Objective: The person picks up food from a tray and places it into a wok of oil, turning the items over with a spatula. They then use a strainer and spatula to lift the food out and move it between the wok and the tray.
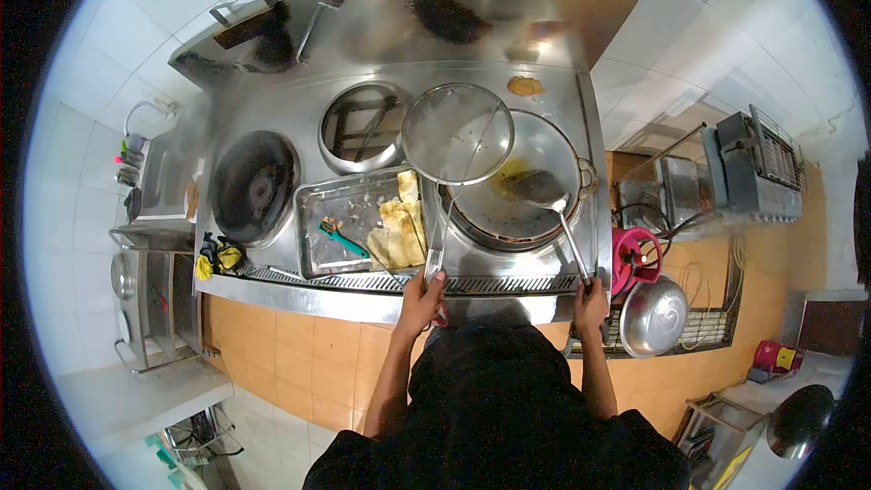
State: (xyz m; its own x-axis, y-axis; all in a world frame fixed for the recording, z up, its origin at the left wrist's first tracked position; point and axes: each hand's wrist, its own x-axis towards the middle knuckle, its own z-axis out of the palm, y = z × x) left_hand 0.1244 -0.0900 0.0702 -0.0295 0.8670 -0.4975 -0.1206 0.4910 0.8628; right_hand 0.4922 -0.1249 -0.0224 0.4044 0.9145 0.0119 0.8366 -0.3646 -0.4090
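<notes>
My left hand (pixel 421 302) is closed round the handle of a round mesh strainer (pixel 458 133), which is held over the left edge of a wok (pixel 544 150). The mesh overlaps the rim of the open burner ring beside it. My right hand (pixel 591 301) grips the long handle of a ladle (pixel 542 189), its bowl low inside the wok over some yellowish liquid. Left of the strainer handle, a metal tray (pixel 318 209) holds pale yellow food pieces (pixel 397 234) and a teal-handled tool (pixel 343 239).
A black pan (pixel 254 186) sits at the stove's left, with a black and yellow cloth (pixel 218 257) near the front edge. A brown scrap (pixel 524 86) lies behind the wok. At right are a pink stand (pixel 635 259) and a metal lid (pixel 653 316).
</notes>
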